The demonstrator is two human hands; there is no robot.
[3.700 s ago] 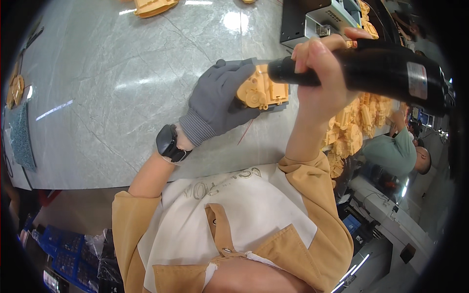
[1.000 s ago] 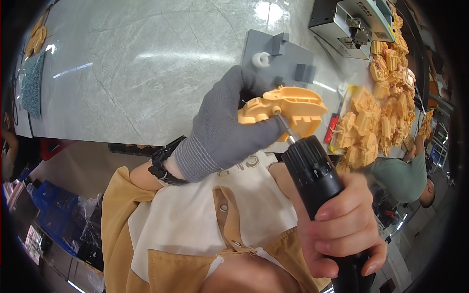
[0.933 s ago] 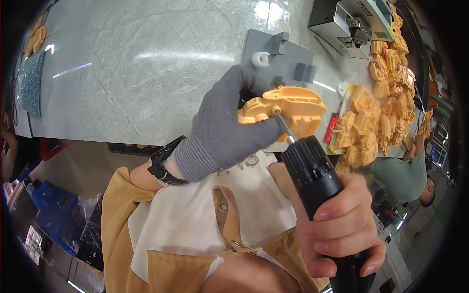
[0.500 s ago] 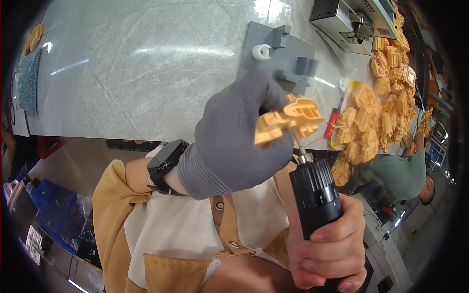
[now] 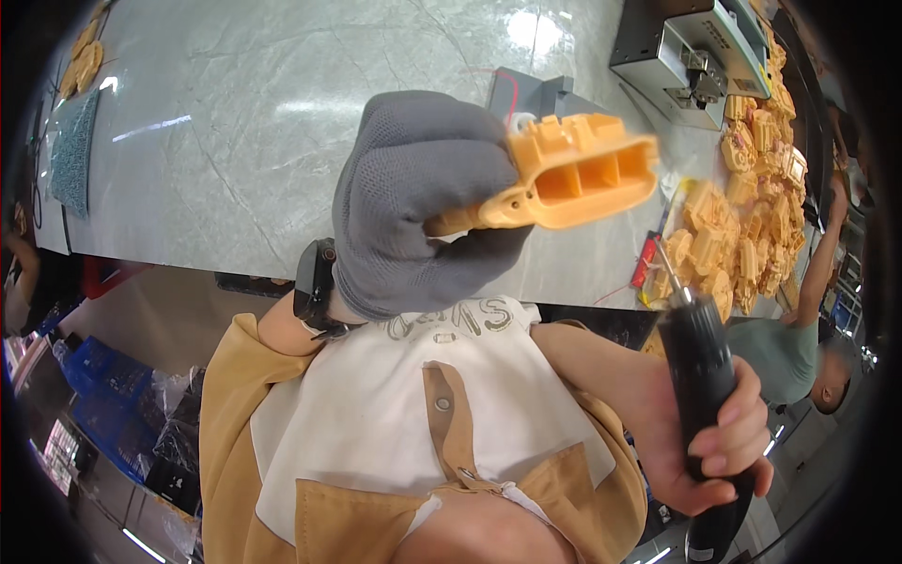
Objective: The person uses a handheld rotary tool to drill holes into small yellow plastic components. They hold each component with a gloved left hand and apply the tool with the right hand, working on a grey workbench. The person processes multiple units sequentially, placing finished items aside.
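Note:
Gloved in grey, my left hand (image 5: pixel 423 197) is closed on an orange plastic part (image 5: pixel 587 179) with open compartments facing me and a small hole near its held end. The part is in the air above the table's near edge, and a thin red wire rises beside it. Bare fingers of my right hand (image 5: pixel 719 451) wrap round a black electric screwdriver (image 5: pixel 697 367), whose thin metal bit points up and left. The bit stands apart from the orange part. Behind the part, a grey fixture block (image 5: pixel 526 91) with a white ring on it is partly hidden.
A heap of orange plastic parts (image 5: pixel 752 216) covers the table's right side. Beyond it stands a metal box machine (image 5: pixel 691 66). A red object (image 5: pixel 646 258) lies by the heap. At left is a teal bubbly pack (image 5: pixel 73 155). A co-worker (image 5: pixel 785 357) is at right.
The screwdriver has drawn away from the orange part, down and to the right. My left hand has lifted and turned the part so its compartments face me.

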